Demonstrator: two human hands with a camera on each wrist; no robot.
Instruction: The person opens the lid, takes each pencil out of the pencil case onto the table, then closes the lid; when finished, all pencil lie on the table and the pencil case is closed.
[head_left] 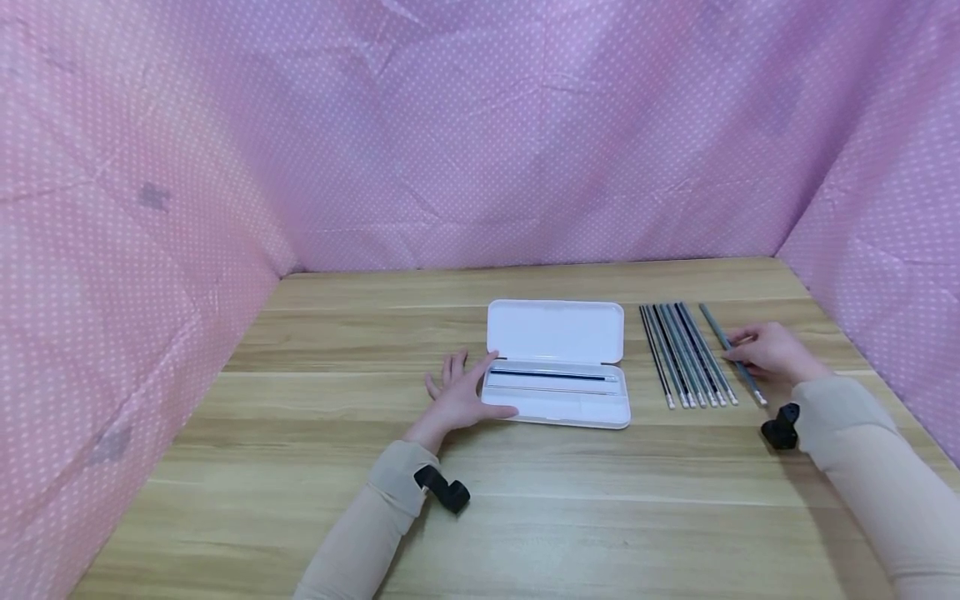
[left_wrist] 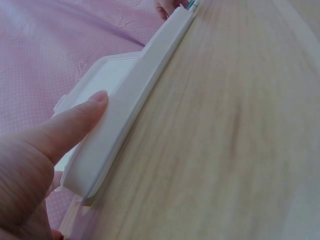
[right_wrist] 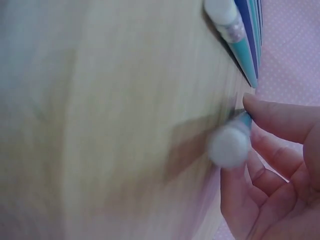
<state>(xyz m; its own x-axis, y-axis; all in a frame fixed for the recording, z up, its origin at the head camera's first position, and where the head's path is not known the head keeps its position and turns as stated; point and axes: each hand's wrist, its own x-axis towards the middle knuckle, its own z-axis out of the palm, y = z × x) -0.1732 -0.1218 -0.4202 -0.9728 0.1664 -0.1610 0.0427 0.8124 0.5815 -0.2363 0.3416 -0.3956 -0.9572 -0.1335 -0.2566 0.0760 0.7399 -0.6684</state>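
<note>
A white pencil case point(head_left: 555, 332) lies unfolded on the table, its lid laid back. One dark pencil point(head_left: 551, 376) is in its lower half. My left hand point(head_left: 457, 404) spans the case's left end with fingers spread; in the left wrist view the thumb point(left_wrist: 75, 120) touches the front wall. To the right, my right hand point(head_left: 772, 352) pinches a blue-green pencil point(head_left: 714, 323) between thumb and fingers. Its blurred white eraser end point(right_wrist: 228, 146) faces the right wrist camera. Beside it lies a row of several pencils point(head_left: 686, 354), eraser ends toward me.
The wooden table point(head_left: 300, 433) holds all of these things. A pink dotted cloth point(head_left: 450, 150) hangs behind it and along both sides. Each wrist wears a small black camera mount point(head_left: 444, 490).
</note>
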